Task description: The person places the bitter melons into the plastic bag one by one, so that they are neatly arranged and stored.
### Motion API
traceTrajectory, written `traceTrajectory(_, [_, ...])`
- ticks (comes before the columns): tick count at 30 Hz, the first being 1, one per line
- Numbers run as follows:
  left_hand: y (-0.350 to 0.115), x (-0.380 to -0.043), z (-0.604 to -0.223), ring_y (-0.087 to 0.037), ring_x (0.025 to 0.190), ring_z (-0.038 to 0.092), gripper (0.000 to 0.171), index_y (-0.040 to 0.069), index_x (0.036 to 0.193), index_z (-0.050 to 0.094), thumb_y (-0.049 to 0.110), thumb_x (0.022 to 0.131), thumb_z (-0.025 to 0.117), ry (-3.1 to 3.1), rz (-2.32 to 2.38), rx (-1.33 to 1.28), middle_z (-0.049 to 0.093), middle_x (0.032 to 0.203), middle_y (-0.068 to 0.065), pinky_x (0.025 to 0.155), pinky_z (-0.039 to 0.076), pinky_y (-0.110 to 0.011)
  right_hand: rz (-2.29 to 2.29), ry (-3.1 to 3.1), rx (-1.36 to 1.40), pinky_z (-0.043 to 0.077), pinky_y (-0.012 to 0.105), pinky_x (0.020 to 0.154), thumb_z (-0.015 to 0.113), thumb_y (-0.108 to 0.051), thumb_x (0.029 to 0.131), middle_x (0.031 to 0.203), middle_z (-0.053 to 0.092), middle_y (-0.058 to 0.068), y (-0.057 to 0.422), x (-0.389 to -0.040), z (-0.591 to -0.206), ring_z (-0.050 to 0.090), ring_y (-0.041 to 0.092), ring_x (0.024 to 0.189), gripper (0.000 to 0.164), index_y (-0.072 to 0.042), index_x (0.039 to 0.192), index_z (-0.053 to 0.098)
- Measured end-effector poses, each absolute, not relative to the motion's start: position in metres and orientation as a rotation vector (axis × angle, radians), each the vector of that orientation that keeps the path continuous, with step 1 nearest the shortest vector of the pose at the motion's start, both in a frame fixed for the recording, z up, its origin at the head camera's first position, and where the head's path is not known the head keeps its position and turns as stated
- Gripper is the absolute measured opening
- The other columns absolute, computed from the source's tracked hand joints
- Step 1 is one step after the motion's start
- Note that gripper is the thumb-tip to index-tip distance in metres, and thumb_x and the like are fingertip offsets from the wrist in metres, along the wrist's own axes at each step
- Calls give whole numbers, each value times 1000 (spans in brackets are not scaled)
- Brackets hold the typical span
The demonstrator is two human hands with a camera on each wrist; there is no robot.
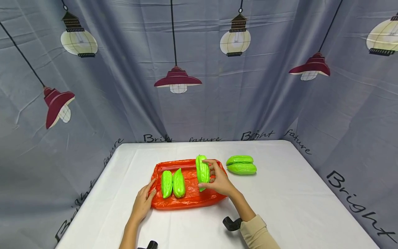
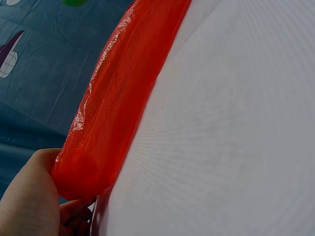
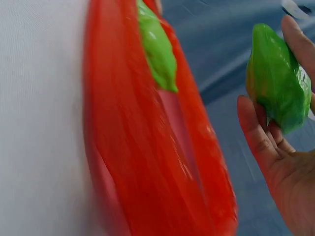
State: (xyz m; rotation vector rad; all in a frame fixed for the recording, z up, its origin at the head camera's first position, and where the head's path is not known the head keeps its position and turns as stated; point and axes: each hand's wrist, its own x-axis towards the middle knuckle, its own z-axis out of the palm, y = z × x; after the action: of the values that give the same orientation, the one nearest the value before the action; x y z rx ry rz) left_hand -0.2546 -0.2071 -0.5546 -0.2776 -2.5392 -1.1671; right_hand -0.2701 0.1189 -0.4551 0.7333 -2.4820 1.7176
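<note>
curtain: hangs beyond the surface's far edge; its top is cut off.
surface: white; the near edge runs out of view.
red tray: between the surface's left and right edges, rather closer to the left; its raised rim probably keeps fruit from rolling away.
left hand: grip pinching the tray's left end, likely to steady it; some fingertips are hidden by the rim.
right hand: grip holding a fruit, thumb and fingers on opposite sides, perhaps to leave its ends free.
held green fruit: above the tray's right half, raised in the right wrist view; partly covered by fingers.
fruits in tray: side by side in the left half; whether they touch is hard to tell.
fruits outside: paired right of the tray, towards the surface's far edge.
black wrist pieces: the left one is cut off.
</note>
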Motion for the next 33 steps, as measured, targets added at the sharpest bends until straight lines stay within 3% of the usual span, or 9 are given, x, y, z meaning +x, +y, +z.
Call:
traceTrajectory(5, [-207, -254, -554, -43, 119, 39, 45, 12, 139, 43, 24, 96, 49, -2545, -1168, -276, 47, 129, -23, 96, 28, -61, 1617, -2557, 737, 48, 25, 54, 83, -24, 68, 102, 47, 11, 102, -290, -478, 47, 25, 85, 83, -22, 136, 34])
traceTrajectory(10, [-207, -254, -554, -43, 118, 40, 44, 12, 138, 44, 23, 96, 50, -2541, -1161, -276, 47, 128, -23, 96, 29, -61, 1585, -2615, 759, 48, 26, 59, 81, -32, 69, 96, 49, 8, 93, -296, -490, 48, 26, 84, 82, -21, 136, 35])
traceTrajectory(19, [-207, -255, -554, -42, 118, 41, 44, 13, 138, 45, 23, 95, 51, -2540, -1161, -272, 48, 128, -23, 95, 30, -61, 1506, -2718, 790, 45, 23, 56, 78, -34, 72, 87, 47, 8, 88, -301, -514, 47, 14, 63, 80, -18, 138, 34])
traceTrajectory(28, [-207, -254, -553, -41, 119, 40, 44, 13, 138, 44, 26, 96, 50, -2545, -1170, -263, 48, 128, -22, 96, 29, -60, 1563, -2752, 780, 49, 26, 62, 76, -30, 76, 91, 54, 5, 80, -302, -522, 56, 16, 73, 80, -15, 140, 31])
traceTrajectory(33, [-207, -255, -554, -41, 119, 40, 44, 13, 138, 45, 26, 96, 50, -2540, -1166, -269, 48, 128, -22, 96, 29, -60, 1536, -2762, 808, 49, 25, 60, 74, -31, 78, 92, 53, 6, 76, -302, -521, 55, 15, 69, 79, -12, 141, 29])
